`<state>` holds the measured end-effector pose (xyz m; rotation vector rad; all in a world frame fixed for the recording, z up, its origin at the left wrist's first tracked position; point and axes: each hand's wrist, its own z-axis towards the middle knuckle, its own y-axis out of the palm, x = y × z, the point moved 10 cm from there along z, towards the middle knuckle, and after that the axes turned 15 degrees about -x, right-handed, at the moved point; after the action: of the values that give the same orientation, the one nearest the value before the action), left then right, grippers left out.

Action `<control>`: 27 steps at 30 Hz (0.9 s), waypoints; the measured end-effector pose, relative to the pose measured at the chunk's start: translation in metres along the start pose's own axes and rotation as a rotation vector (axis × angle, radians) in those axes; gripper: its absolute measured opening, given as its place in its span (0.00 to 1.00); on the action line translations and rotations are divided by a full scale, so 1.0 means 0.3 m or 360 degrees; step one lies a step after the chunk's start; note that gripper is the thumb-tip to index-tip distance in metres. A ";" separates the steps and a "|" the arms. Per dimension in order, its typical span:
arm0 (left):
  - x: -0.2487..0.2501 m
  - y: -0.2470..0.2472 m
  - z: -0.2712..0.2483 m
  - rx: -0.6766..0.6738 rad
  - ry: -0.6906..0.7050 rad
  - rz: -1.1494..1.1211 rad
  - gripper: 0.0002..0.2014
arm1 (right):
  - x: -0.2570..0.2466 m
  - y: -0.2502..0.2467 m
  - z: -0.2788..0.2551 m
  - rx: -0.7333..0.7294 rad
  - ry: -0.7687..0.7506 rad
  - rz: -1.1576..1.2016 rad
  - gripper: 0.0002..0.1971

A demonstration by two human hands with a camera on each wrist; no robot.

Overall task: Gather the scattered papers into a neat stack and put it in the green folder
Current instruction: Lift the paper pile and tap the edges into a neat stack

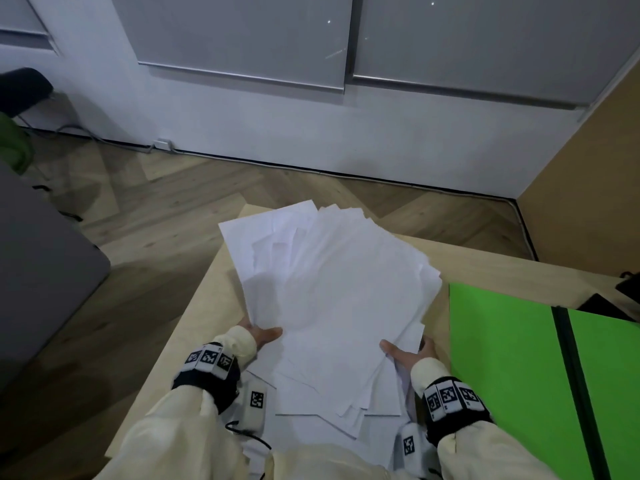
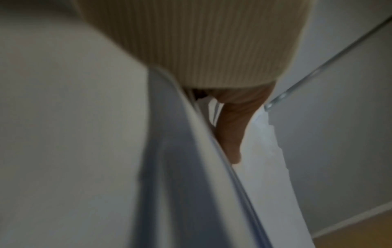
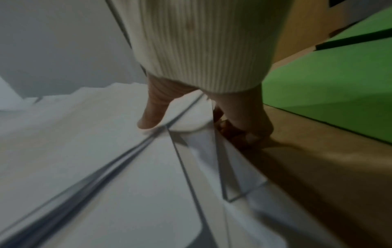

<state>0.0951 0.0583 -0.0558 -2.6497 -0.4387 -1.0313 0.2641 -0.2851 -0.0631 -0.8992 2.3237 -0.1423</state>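
Observation:
A loose, fanned pile of white papers [image 1: 332,289] is held over the wooden table [image 1: 194,306], its sheets askew and its far end raised. My left hand [image 1: 261,336] grips the pile's near left edge, thumb on top and fingers hidden beneath. My right hand [image 1: 407,353] grips the near right edge the same way. The left wrist view shows a thumb [image 2: 231,134] lying along the papers [image 2: 265,167]. In the right wrist view the thumb [image 3: 151,114] presses on the sheets [image 3: 106,134] while the other fingers curl under by the table. The green folder [image 1: 502,351] lies open flat to the right.
More white sheets [image 1: 311,434] lie on the table under my wrists. A dark object [image 1: 628,289] sits at the table's far right corner. Left of the table stands a grey piece of furniture [image 1: 41,271]. Wooden floor and a white wall lie beyond.

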 end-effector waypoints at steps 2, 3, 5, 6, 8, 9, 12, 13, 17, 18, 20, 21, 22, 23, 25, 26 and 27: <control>-0.014 -0.018 -0.012 -0.0026 0.0035 -0.0085 0.45 | -0.004 -0.002 -0.002 -0.0011 -0.0045 0.0152 0.58; -0.034 -0.034 -0.005 -0.0025 0.0042 -0.0111 0.53 | -0.010 0.004 -0.005 -0.0050 -0.0052 0.0176 0.58; -0.033 -0.037 -0.023 -0.0091 0.0064 -0.0132 0.59 | -0.013 0.014 -0.007 -0.0126 -0.0054 0.0170 0.59; -0.019 -0.034 -0.035 -0.0119 0.0079 -0.0082 0.56 | -0.013 0.024 0.000 -0.0180 -0.0063 0.0187 0.57; 0.010 -0.027 -0.066 -0.0078 -0.0001 0.0066 0.45 | -0.053 0.043 -0.022 -0.0312 -0.0228 0.0257 0.49; 0.017 -0.043 -0.077 -0.0017 -0.0045 -0.0034 0.41 | -0.085 0.053 -0.044 -0.0397 -0.0333 0.0330 0.49; 0.094 -0.068 -0.086 -0.0031 0.0029 0.0095 0.39 | -0.146 0.041 -0.056 -0.0421 -0.0499 0.0389 0.59; 0.126 -0.057 -0.082 -0.0122 0.0092 0.0188 0.37 | -0.167 0.026 -0.061 -0.0381 -0.0553 0.0368 0.64; 0.286 -0.068 -0.123 -0.0118 0.0520 -0.0182 0.19 | -0.265 -0.057 -0.135 -0.0242 -0.0680 0.0256 0.35; 0.321 -0.073 -0.134 -0.0100 0.0570 -0.0246 0.20 | -0.301 -0.080 -0.159 -0.0210 -0.0736 0.0238 0.23; 0.381 -0.093 -0.148 -0.0040 0.0640 -0.0383 0.29 | -0.383 -0.115 -0.203 -0.0170 -0.0880 0.0237 0.14; 0.408 -0.108 -0.144 0.0000 0.0671 -0.0425 0.31 | -0.426 -0.132 -0.225 -0.0141 -0.0962 0.0261 0.15; 0.436 -0.121 -0.156 0.0063 0.0672 -0.0428 0.27 | -0.463 -0.151 -0.257 -0.0094 -0.1030 0.0327 0.17; 0.470 -0.122 -0.182 0.0102 0.0683 -0.0432 0.21 | -0.495 -0.169 -0.291 -0.0044 -0.1080 0.0411 0.16; 0.549 -0.123 -0.231 0.0152 0.0736 -0.0366 0.14 | -0.551 -0.208 -0.358 0.0058 -0.1203 0.0570 0.13; 0.584 -0.130 -0.255 0.0190 0.0748 -0.0308 0.13 | -0.577 -0.228 -0.398 0.0116 -0.1276 0.0648 0.15; 0.614 -0.143 -0.269 0.0230 0.0783 -0.0268 0.10 | -0.596 -0.245 -0.418 0.0153 -0.1332 0.0667 0.17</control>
<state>0.1593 0.1033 0.1342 -2.1576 -0.6006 -1.5782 0.3320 -0.2421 0.1528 -0.3015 1.6379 0.2548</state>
